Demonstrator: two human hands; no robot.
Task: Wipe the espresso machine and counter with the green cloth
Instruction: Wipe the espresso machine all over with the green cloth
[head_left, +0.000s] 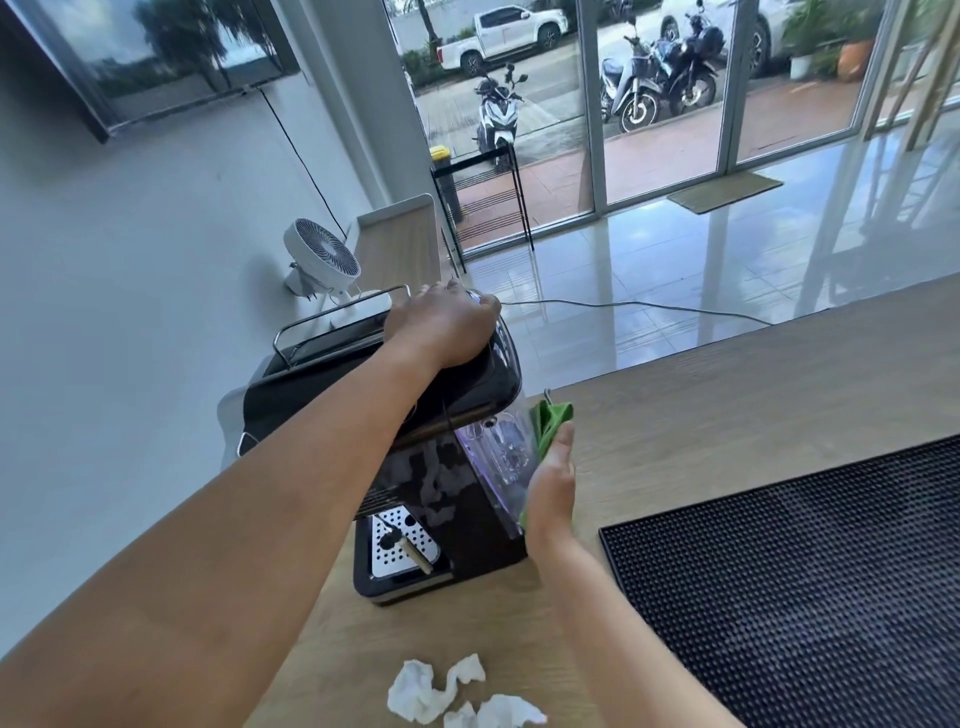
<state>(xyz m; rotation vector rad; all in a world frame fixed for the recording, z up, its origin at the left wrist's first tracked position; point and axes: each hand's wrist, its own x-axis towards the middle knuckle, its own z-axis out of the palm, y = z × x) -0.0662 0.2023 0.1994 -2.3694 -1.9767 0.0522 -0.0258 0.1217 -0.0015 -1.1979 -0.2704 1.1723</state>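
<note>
On the wooden counter (727, 395), left of centre, sits a black espresso machine (467, 395), seen from above and from its side. Left hand (447, 322) lies on the machine's top, arm reaching across the frame, with fingers bent over the far top edge and gripping it; fingertips are hidden. Right hand (553, 483) is flat with fingers straight and together, pressing the green cloth (550, 421) against the machine's right side at the clear water tank (498, 452). The cloth is sandwiched between palm and tank; its bunched top sticks up above the fingertips and a thin strip shows below the palm. It hangs just above the counter, though contact with the counter can't be told.

A perforated metal drip tray (400, 545) sits at the machine's front base, with a wand tip over it. A chrome rail (337, 317) runs round the machine's top. Crumpled white tissues (436, 686) lie on the counter near the bottom edge, apart from the machine. A black rubber bar mat (805, 571) lies to the right, well apart from the cloth.

A white desk fan (322, 260) stands behind the machine. A black rack (483, 192) stands by the glass doors. A cable (649, 306) crosses the glossy tiled floor and a doormat (724, 191) lies at the door. Outside are parked motorbikes (493, 111) and a white pickup (504, 36).
</note>
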